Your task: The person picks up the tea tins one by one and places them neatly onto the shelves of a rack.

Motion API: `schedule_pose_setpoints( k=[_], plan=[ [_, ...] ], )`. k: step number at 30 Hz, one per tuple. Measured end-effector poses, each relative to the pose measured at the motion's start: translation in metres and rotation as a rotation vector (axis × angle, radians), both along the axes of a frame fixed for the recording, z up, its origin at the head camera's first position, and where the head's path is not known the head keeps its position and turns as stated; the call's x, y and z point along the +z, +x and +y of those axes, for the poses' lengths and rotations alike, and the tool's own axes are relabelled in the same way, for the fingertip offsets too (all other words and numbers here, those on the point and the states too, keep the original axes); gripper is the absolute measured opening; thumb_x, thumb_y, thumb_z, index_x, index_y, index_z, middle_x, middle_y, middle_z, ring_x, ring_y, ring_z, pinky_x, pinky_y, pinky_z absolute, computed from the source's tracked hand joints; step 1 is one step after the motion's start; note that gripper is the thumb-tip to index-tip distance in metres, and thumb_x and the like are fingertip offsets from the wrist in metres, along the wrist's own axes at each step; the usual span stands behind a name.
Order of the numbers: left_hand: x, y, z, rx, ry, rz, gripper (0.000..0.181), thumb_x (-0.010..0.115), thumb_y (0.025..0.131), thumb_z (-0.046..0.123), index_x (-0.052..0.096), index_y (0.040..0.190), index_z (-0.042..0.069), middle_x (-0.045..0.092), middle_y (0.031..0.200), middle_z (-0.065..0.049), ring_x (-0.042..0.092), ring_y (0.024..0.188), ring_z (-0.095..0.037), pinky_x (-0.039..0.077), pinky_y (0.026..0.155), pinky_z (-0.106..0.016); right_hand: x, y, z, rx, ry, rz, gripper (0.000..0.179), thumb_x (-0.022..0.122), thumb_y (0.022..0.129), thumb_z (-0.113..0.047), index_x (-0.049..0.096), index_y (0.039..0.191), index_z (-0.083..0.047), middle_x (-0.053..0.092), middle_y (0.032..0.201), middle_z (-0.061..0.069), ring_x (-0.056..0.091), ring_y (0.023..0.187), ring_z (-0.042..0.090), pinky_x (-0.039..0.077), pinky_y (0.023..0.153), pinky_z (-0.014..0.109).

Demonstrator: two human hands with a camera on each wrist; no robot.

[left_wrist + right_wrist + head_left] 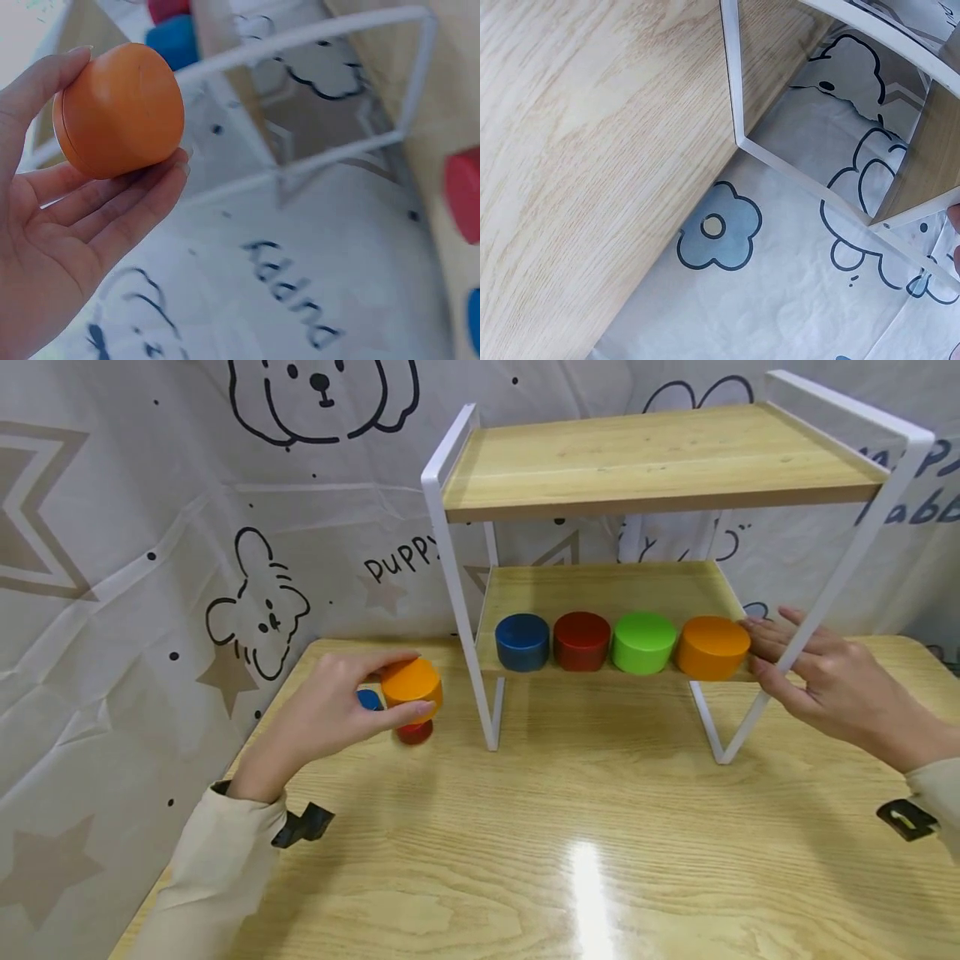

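My left hand (318, 714) holds an orange cylinder (410, 682) between thumb and fingers, at the left of the shelf unit. In the left wrist view, a thin seam runs round one end of this orange cylinder (124, 112). A red cylinder (415, 733) and a blue cylinder (369, 699) show behind and below it, partly hidden. On the lower shelf, a blue, a red, a green (643, 644) and a second orange cylinder (712, 648) stand in a row. My right hand (832, 672) reaches past the post, extended fingertips at that orange cylinder's right side.
The two-tier shelf unit has a wooden top board (660, 456) and white metal legs (459, 577). It stands on a wooden table (480, 860). A printed cloth (135, 610) hangs behind and left of the table.
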State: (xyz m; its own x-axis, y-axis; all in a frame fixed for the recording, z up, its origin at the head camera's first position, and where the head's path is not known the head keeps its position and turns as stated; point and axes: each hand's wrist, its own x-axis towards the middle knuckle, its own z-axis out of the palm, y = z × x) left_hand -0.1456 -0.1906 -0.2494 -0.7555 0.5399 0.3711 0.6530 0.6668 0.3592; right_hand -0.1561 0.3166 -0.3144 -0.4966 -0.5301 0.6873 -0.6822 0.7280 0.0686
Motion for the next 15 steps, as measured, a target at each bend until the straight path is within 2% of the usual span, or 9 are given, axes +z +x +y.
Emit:
schedule_pose_setpoints(
  k=[4,6,12,15],
  plan=[
    [0.019,0.005,0.013,-0.048,-0.005,0.08,0.052,0.077,0.08,0.04,0.066,0.12,0.009,0.07,0.1,0.005,0.06,0.084,-0.006,0.052,0.072,-0.025,-0.001,-0.001,-0.002,0.029,-0.009,0.007,0.056,0.038,0.102,-0.044,0.062,0.125,0.002,0.06,0.125,0.023,0.04,0.137,0.026,0.023,0.118,0.031],
    [0.027,0.007,0.02,-0.082,0.01,0.095,0.051,0.077,0.08,0.039,0.066,0.12,0.009,0.07,0.1,0.005,0.06,0.084,-0.006,0.052,0.071,-0.025,-0.001,-0.002,-0.003,0.035,-0.009,0.012,0.057,0.038,0.102,-0.044,0.062,0.125,0.002,0.061,0.124,0.024,0.039,0.138,0.023,0.022,0.119,0.031],
    [0.045,0.013,0.049,-0.271,0.102,0.113,0.049,0.079,0.079,0.028,0.066,0.118,0.002,0.071,0.099,0.0,0.063,0.087,-0.009,0.054,0.077,-0.024,-0.001,-0.001,-0.003,0.026,-0.006,0.01,0.056,0.038,0.102,-0.044,0.062,0.125,0.001,0.061,0.124,0.024,0.042,0.135,0.03,0.023,0.118,0.032],
    [0.052,0.015,0.068,-0.352,0.122,0.129,0.05,0.08,0.078,0.026,0.065,0.117,-0.002,0.071,0.099,-0.003,0.064,0.085,-0.008,0.055,0.076,-0.022,-0.002,-0.001,-0.004,0.019,-0.01,0.007,0.055,0.038,0.102,-0.044,0.062,0.126,0.0,0.06,0.125,0.023,0.043,0.134,0.032,0.023,0.118,0.032]
  ],
)
